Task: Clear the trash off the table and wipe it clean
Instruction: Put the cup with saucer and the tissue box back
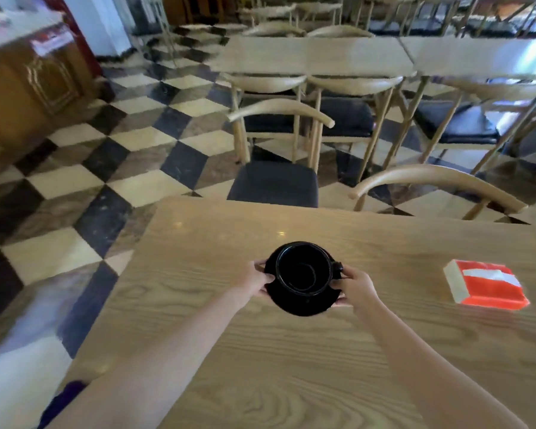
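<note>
A black cup (304, 269) stands on a black saucer (304, 300) in the middle of the light wooden table (198, 305). My left hand (256, 278) grips the saucer's left rim. My right hand (358, 287) grips its right rim, just under the cup's handle. Whether the saucer rests on the table or is lifted off it cannot be told. A red and white tissue pack (485, 284) lies on the table to the right, apart from both hands.
Beyond the table's far edge stand a dark-cushioned chair (274, 181) and a second chair's curved wooden back (430, 181). More tables (316, 55) and chairs fill the back. Checkered floor (84, 187) lies to the left, with a brown wooden counter (22, 88) at far left.
</note>
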